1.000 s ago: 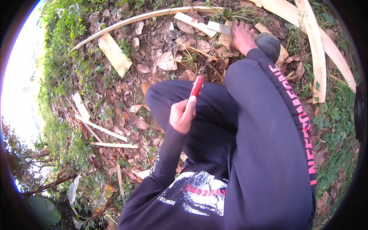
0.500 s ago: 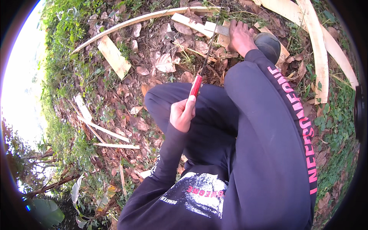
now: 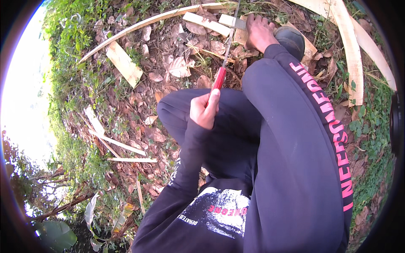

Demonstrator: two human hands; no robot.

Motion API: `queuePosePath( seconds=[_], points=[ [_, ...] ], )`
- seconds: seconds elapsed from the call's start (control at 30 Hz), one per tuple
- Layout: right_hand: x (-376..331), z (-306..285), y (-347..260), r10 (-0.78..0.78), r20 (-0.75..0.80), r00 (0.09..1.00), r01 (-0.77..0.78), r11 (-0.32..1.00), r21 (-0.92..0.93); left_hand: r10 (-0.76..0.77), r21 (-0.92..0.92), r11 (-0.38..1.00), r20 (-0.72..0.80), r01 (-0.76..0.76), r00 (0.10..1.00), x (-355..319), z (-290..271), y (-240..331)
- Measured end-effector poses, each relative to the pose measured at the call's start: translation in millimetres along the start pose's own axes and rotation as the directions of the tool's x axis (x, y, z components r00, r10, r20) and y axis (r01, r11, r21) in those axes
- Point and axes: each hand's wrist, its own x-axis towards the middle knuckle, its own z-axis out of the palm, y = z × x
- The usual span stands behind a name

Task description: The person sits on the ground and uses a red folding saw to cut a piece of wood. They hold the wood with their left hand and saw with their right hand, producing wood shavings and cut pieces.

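Note:
My left hand is wrapped round the red handle of a long-bladed tool. Its thin blade points up and away, past the top edge of view; whether it is a saw or a machete I cannot tell. The blade crosses beside the left end of a short wooden strip. At the far end of my reach, my right hand grips that strip's other end, low over the ground. Under it shows another pale piece of wood. My dark shoe stands right beside this hand.
Long curved-looking planks lie at the right, and a long thin strip lies at the far left. A short board and narrow offcuts rest on dry leaves at the left. My bent legs fill the middle.
My left hand has moved slightly right and up with the red-handled tool, and the blade now shows more of its side. My right hand keeps its grip on the strip.

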Motion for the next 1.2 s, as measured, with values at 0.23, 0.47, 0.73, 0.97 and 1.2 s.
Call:
queuePosePath(
  seconds=[0.23,0.47,0.73,0.97,1.2],
  points=[
    [1,-19,0,0.019,0.041,0.999,-0.019,1.000,-0.020,-0.011,-0.134,0.991,0.054,0.018,0.998,8,-23,7],
    [4,-3,6,-0.007,-0.022,1.000,0.005,0.997,-0.082,0.045,-0.076,0.996,0.060,-0.041,0.997,20,-18,16],
    [2,14,11,-0.034,-0.132,0.991,0.023,0.997,-0.079,0.053,-0.161,0.986,0.070,-0.041,0.996,82,13,39],
    [-3,-25,-3,-0.051,0.054,0.997,0.054,0.998,-0.045,0.291,-0.655,0.727,0.018,-0.209,0.957,15,-46,16],
    [23,-88,-13,-0.084,-0.200,0.976,0.110,0.986,0.125,0.308,-0.695,0.619,-0.212,-0.365,0.927,-9,-75,3]
  ],
)
